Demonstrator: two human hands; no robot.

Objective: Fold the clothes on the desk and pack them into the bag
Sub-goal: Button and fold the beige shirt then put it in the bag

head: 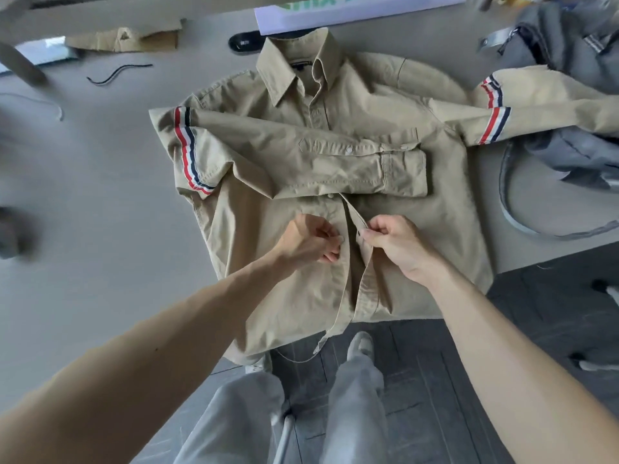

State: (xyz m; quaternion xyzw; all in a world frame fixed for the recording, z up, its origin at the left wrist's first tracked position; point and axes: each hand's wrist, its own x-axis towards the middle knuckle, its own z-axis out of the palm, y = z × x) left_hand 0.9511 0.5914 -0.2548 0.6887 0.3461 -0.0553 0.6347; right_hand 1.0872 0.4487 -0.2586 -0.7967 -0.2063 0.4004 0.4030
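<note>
A khaki button-up shirt (418,209) with red, white and navy sleeve stripes lies face up on the grey desk (100,195), collar at the far side and hem hanging over the near edge. One sleeve is folded across the chest; the other stretches right toward the grey bag (569,45). My left hand (310,239) pinches the left front edge at a button. My right hand (398,242) pinches the raised right placket strip beside it. The shirt front gapes open below my hands.
The bag's strap (516,209) loops over the desk at right. A black cord (117,73), a piece of cardboard (127,38), a black object (244,43) and a white sheet (335,13) lie at the back. Dark floor and my legs show below the desk edge.
</note>
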